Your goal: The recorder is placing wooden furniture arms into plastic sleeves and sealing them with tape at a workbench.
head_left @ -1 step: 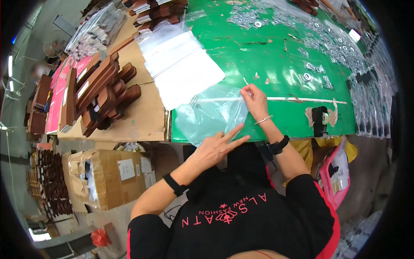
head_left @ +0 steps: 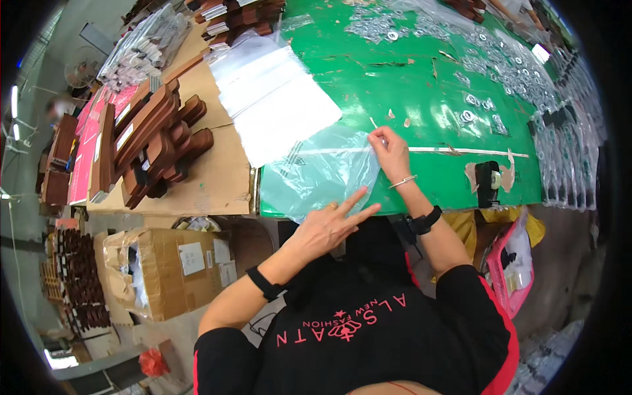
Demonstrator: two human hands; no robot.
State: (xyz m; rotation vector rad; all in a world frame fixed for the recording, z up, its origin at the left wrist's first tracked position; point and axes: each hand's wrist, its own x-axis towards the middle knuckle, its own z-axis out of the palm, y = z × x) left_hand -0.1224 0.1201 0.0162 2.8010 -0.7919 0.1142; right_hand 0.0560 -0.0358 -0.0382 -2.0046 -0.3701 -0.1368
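**Two hands on a clear bag at the table's near edge**

The right hand (head_left: 390, 153) pinches the top corner of a clear, thin plastic bag (head_left: 322, 172) between closed fingertips, lifting it slightly off the green tabletop (head_left: 421, 99). The left hand (head_left: 329, 227) is open, fingers spread, holding nothing; it rests at the bag's lower edge, apparently steadying it flat. The bag lies at the table's near edge, just below a stack of clear plastic sheets (head_left: 276, 105). Brown wooden blocks (head_left: 151, 148) sit well left on cardboard. Whether the bag holds anything is hard to make out; the small bagged metal parts (head_left: 500, 66) farther off blur toward the rim.
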